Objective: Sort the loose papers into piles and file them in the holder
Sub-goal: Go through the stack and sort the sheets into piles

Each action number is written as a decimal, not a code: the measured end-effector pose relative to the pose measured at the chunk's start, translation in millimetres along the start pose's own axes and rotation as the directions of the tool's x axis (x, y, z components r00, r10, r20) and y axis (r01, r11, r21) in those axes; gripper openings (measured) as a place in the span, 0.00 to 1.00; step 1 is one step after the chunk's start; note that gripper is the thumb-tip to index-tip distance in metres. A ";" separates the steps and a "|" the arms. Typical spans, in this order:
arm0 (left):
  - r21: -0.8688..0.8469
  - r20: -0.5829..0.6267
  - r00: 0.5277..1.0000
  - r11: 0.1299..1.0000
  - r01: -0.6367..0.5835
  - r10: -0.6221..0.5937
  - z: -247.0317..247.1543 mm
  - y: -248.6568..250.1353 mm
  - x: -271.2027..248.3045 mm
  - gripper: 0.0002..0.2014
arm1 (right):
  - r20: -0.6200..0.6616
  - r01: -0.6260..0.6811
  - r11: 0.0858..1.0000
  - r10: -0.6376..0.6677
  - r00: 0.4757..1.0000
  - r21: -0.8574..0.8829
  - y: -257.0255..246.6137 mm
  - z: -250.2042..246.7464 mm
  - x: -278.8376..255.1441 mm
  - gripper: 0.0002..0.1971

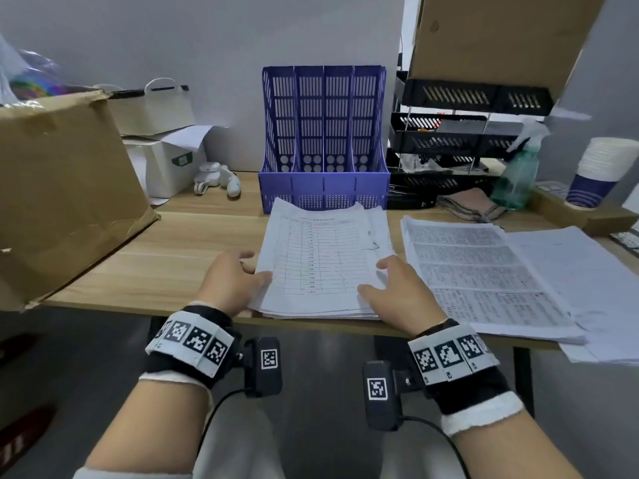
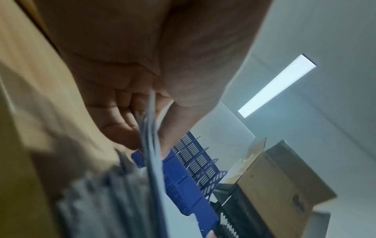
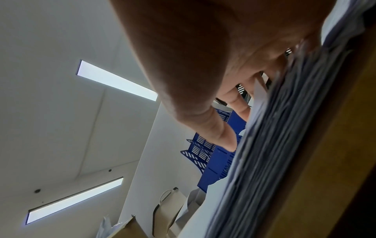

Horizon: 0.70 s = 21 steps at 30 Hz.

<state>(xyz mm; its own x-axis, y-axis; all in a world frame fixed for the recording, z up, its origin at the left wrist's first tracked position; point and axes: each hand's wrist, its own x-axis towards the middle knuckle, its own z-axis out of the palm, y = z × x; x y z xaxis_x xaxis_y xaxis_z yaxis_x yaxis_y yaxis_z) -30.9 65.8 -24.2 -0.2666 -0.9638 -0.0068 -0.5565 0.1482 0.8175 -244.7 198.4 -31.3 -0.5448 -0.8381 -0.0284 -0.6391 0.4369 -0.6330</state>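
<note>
A blue slotted file holder [image 1: 323, 140] stands upright at the back of the wooden table [image 1: 179, 257], its slots holding nothing visible. In front of it lies a thick pile of papers [image 1: 321, 257] with a ruled table form on top. My left hand [image 1: 238, 274] is at the pile's left edge. In the left wrist view it [image 2: 146, 128] pinches several sheets [image 2: 150, 161] between thumb and curled fingers. My right hand [image 1: 390, 285] rests on the pile's right edge, thumb and fingers fairly straight on the top sheet [image 3: 264, 161]. A second pile of dense printed pages [image 1: 477, 271] lies to the right.
A big cardboard box [image 1: 62, 188] fills the left of the table. A black tray rack [image 1: 460, 143], a green spray bottle [image 1: 518, 174] and stacked paper cups [image 1: 601, 167] stand at the back right. Plain white sheets [image 1: 587, 271] overhang the front right edge.
</note>
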 end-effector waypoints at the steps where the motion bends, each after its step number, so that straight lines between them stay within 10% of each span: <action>1: -0.037 0.021 1.000 0.999 -0.015 0.016 0.9 1.9 -0.5 0.18 | -0.001 0.003 1.000 -0.003 1.000 0.017 1.5 0.2 0.2 0.31; 5: -0.069 0.145 0.987 0.996 -0.059 0.068 5.4 9.7 -2.5 0.06 | 0.001 0.024 0.996 -0.024 1.000 0.081 5.2 -0.1 1.7 0.32; 13: -0.468 -0.032 0.998 0.882 -0.059 0.050 3.9 22.5 -2.4 0.10 | -0.285 0.094 0.920 0.020 0.958 0.381 21.3 -20.1 -3.9 0.30; 21: -0.588 -0.041 0.970 0.779 -0.218 0.240 103.7 96.6 -31.5 0.10 | -0.013 0.039 0.451 -0.062 0.998 0.892 34.3 -65.7 -42.1 0.28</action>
<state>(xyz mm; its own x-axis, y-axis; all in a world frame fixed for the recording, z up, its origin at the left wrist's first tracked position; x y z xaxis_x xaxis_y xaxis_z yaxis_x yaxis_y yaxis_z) -157.9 133.5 -4.7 -0.3599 -0.9083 0.2134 0.0869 0.1951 0.9769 -279.4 270.2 -1.0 -0.5112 -0.8592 0.0204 0.1747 -0.1271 -0.9764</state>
